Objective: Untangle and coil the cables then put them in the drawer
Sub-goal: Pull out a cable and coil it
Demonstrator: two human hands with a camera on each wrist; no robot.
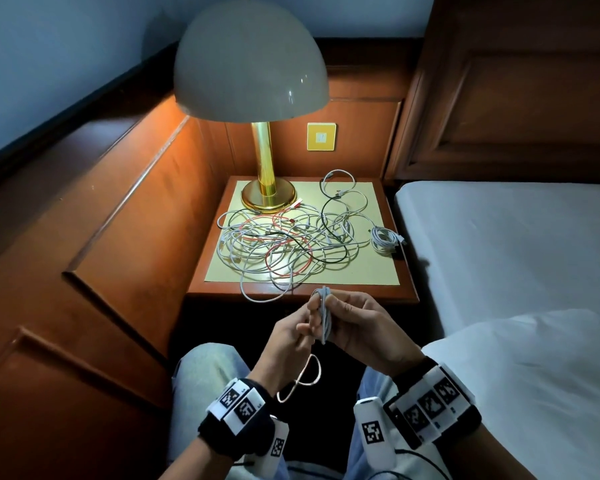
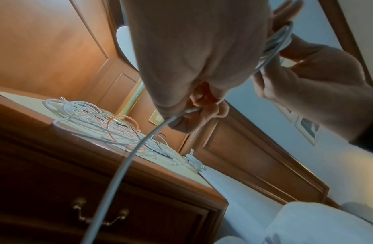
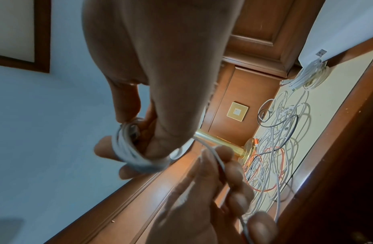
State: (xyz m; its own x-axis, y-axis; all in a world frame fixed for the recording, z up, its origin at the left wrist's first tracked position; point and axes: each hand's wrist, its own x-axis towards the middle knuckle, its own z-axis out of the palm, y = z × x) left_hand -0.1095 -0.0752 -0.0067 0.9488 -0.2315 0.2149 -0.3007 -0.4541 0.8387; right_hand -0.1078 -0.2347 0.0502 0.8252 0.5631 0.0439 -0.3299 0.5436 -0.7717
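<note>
My right hand (image 1: 343,308) grips a small coil of white cable (image 1: 324,315) wound round its fingers, shown close in the right wrist view as the coil (image 3: 129,155). My left hand (image 1: 303,329) pinches the same cable's loose tail (image 2: 127,165), which hangs in a loop (image 1: 313,374) over my lap. Both hands are just in front of the nightstand (image 1: 400,289). On its top lies a tangle of white, red and black cables (image 1: 284,244). One finished white coil (image 1: 385,239) lies at its right edge. The drawer (image 2: 150,203) below is closed, with a brass handle (image 2: 100,217).
A brass lamp (image 1: 269,192) with a white dome shade stands at the back left of the nightstand. A wall switch (image 1: 321,136) sits behind it. The bed (image 1: 516,244) is on the right and wood panelling on the left. My knees are under the hands.
</note>
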